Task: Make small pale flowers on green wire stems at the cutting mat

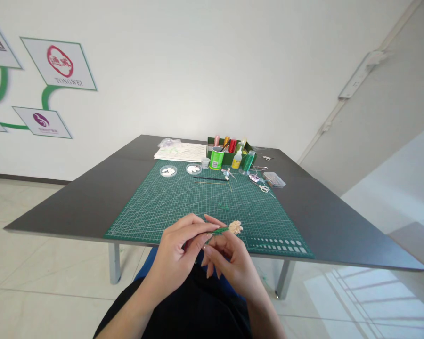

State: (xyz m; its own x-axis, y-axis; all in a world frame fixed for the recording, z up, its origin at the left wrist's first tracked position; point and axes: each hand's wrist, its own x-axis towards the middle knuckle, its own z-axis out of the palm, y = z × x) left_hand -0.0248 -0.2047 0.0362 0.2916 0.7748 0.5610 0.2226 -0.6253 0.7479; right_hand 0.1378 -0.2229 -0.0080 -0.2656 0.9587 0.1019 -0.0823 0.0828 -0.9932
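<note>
Left hand [179, 245] pinches one ruffled flower [235, 228] by its slim stem [219, 230]; right hand [229, 256] curls alongside, grip unclear; two round dishes [175, 170] beyond.

Facing a white wall [233, 70] beyond a dark-topped table [325, 221]. Displaying green-edged panels [58, 63] on that wall at left, including one marked TONGWEI, and linking them with green bands [48, 96]. Running a dark skirting [24, 179] along the wall base at left. Routing pale trunking [401, 23] diagonally at right, with a socket strip [356, 77] in line. Supporting the table on metal legs [114, 263] above a pale tiled floor [49, 263]. Throwing bright barred light [371, 301] onto the floor at lower right.
</note>
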